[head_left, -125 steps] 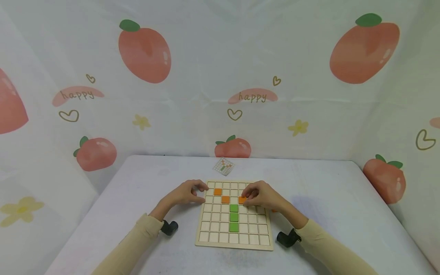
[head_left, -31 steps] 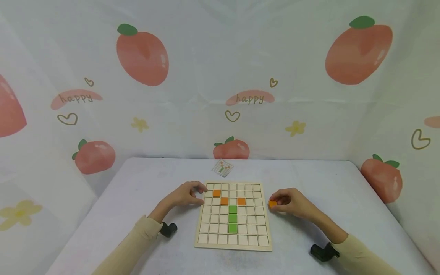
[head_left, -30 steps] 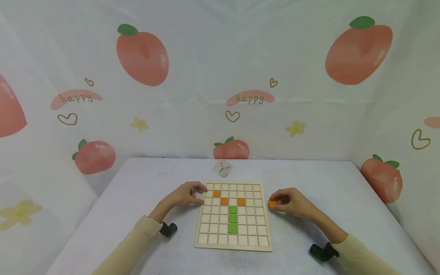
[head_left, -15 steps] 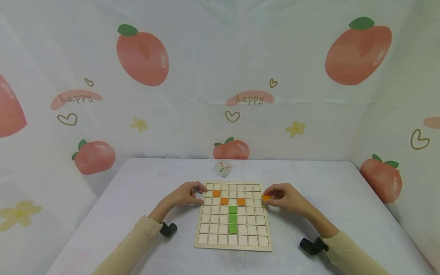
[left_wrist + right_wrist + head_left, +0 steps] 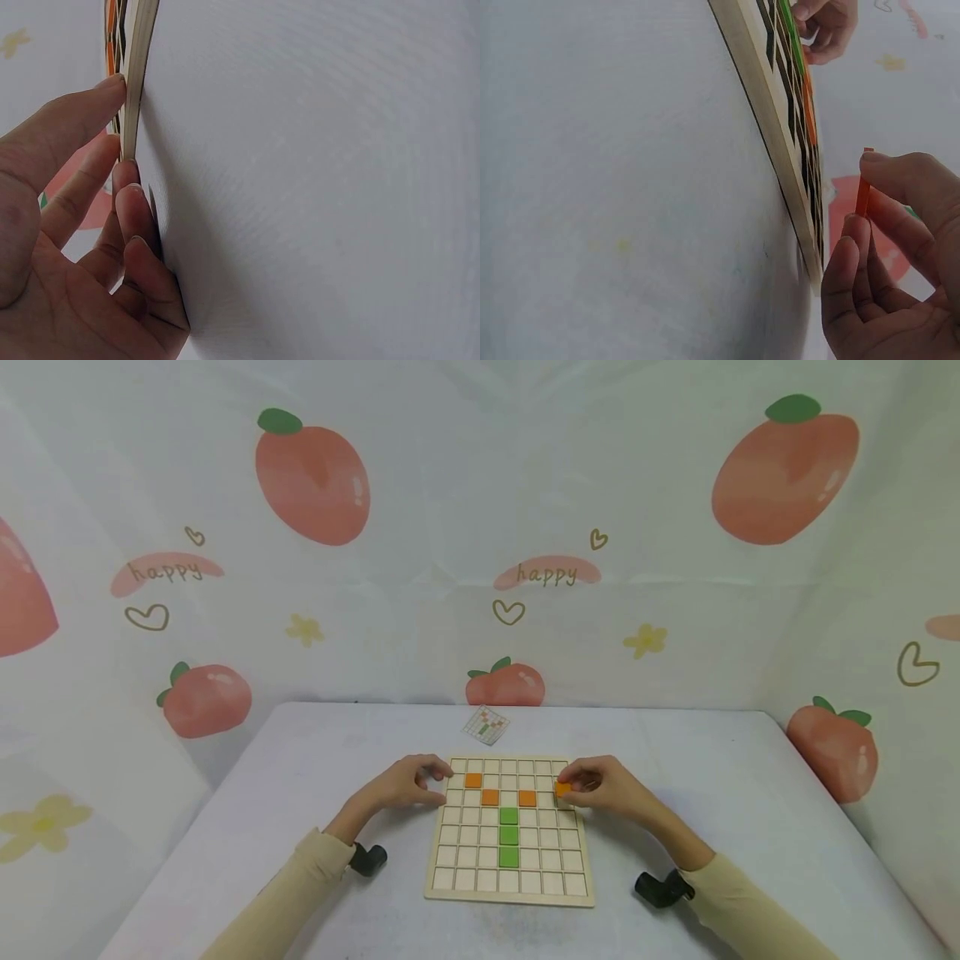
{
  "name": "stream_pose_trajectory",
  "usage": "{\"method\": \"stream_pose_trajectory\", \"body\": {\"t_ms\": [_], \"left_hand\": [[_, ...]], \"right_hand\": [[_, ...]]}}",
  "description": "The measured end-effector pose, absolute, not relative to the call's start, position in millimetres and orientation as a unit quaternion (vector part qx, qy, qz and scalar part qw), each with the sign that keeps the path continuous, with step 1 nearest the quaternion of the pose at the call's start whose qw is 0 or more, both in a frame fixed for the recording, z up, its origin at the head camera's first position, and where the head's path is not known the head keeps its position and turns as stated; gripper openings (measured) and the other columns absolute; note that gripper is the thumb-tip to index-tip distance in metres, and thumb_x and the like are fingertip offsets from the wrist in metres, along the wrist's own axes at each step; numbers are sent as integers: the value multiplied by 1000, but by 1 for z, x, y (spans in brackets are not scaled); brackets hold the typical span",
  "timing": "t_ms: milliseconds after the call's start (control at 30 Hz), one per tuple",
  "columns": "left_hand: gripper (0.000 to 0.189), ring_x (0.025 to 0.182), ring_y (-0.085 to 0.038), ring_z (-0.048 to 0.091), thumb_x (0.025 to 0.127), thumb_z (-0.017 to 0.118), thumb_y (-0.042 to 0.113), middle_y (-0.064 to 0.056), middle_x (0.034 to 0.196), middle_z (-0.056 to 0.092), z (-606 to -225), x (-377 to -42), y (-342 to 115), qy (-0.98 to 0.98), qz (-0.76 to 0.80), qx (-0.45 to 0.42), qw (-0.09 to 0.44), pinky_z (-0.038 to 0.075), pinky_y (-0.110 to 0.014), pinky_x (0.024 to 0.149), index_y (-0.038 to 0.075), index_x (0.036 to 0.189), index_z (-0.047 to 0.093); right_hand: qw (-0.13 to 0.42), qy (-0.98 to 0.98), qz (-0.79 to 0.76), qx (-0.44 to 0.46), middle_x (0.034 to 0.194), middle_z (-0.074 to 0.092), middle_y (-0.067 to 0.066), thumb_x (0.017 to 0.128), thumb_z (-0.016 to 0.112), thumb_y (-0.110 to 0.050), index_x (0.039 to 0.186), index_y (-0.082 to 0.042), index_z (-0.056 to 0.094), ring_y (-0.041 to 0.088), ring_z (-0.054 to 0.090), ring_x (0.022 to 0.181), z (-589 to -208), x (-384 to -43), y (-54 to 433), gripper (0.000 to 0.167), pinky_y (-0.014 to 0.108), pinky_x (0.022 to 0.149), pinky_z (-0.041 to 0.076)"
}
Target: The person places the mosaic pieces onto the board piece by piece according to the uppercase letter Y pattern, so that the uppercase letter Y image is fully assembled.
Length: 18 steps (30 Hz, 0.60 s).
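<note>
A wooden grid board (image 5: 487, 900) lies on the white table. Three green square tiles (image 5: 509, 835) form a column in its middle. Three orange tiles (image 5: 490, 797) sit in cells farther back. My left hand (image 5: 403, 782) touches the board's left edge with thumb and fingertips spread apart; in the left wrist view the thumb (image 5: 82, 112) rests on that edge. My right hand (image 5: 617, 789) pinches another orange tile (image 5: 563, 790) over the board's right side. Seen from the right wrist, this tile (image 5: 863, 191) stands between thumb and fingers, above the board's surface.
Behind the board lies a small card (image 5: 486, 725) printed with a grid and coloured squares. A black wrist camera (image 5: 663, 889) sits on the right wrist, another (image 5: 369, 860) on the left. A patterned white cloth (image 5: 420, 527) hangs behind the table.
My right hand set an orange tile into a back cell, picked another from the table at right, and carried it left over the board. The left hand has stayed at the left edge.
</note>
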State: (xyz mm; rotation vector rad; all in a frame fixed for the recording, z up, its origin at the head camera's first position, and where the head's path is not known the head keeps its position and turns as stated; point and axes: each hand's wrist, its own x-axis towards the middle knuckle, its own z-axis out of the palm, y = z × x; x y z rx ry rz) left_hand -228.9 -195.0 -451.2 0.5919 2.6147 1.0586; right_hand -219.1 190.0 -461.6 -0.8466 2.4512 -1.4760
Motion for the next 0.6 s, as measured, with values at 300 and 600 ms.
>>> {"method": "stream_pose_trajectory", "body": {"t_ms": [300,600], "left_hand": [[37,78,-17,50,83,85,12,-4,104,60,-452,-228,-195,897,364,217,124,44,-31,70,7,117,70],[38,80,-18,51,83,85,13,-3,104,60,-452,-230,-196,897,365,216,125,44,-33,71,7,116,70]], "right_hand": [[73,822,-484,-290,93,68,5,85,84,-8,104,-2,75,18,58,78,-460,-224,178,22,25,70,49],[71,824,-482,-289,91,68,2,83,85,-8,103,-4,76,18,58,79,-463,-233,165,23,26,72,49]]}}
